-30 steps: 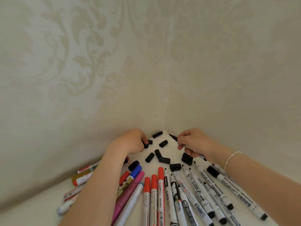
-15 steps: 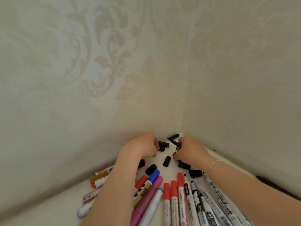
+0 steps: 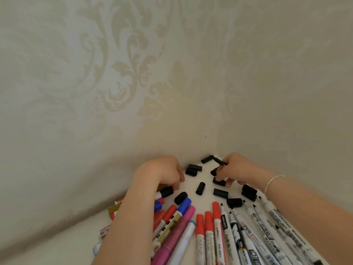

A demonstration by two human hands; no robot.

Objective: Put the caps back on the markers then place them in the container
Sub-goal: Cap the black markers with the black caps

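Several loose black caps [image 3: 200, 188] lie scattered on the white table [image 3: 57, 245] in the corner of two walls. My right hand [image 3: 240, 170] grips a marker whose black tip [image 3: 219, 161] sticks out past the thumb, and its fingertips touch a black cap [image 3: 219, 182]. My left hand [image 3: 162, 173] hovers with its fingers curled down beside a black-capped marker [image 3: 165, 191]; what they hold is hidden. Uncapped white markers [image 3: 254, 219] fan out at the lower right. No container is in view.
Red-capped markers [image 3: 209, 222], a blue-capped one [image 3: 184, 204] and a pink one [image 3: 179, 226] lie in a row near me. More markers sit under my left forearm. Patterned wallpaper [image 3: 133, 73] closes in on the left and right.
My left hand has pulled back from the caps near the corner towards the black-capped marker. My right hand has come down so its fingertips meet a black cap. The view has shifted.
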